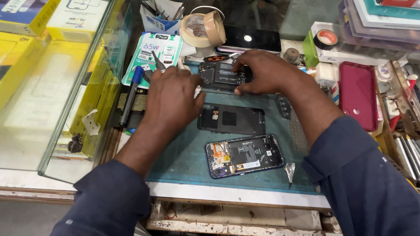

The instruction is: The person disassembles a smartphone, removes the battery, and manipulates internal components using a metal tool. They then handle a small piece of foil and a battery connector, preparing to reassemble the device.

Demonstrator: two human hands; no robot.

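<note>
Lying opened at the far edge of the green mat [184, 157], dark phone body [224, 74] with circuitry bared, pressed by right hand [263, 72], left hand [172, 97] pinching tweezers [158, 63] beside it.

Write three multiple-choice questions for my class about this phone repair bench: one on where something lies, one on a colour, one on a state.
1. Where does the opened phone with its circuit boards showing lie?
A. On the teal mat, nearest the person
B. On the yellow boxes
C. Inside the roll of tape

2. What colour is the phone cover to the right of the mat?
A. Green
B. Dark pink
C. White

3. What is the right hand doing?
A. Hanging free above the bench
B. Holding a pen
C. Resting its fingers on the phone body at the far edge of the mat

Answers: 1 A, it sits on the mat's near part. 2 B, the cover is plainly dark pink. 3 C, the fingers rest on that phone body.
</note>
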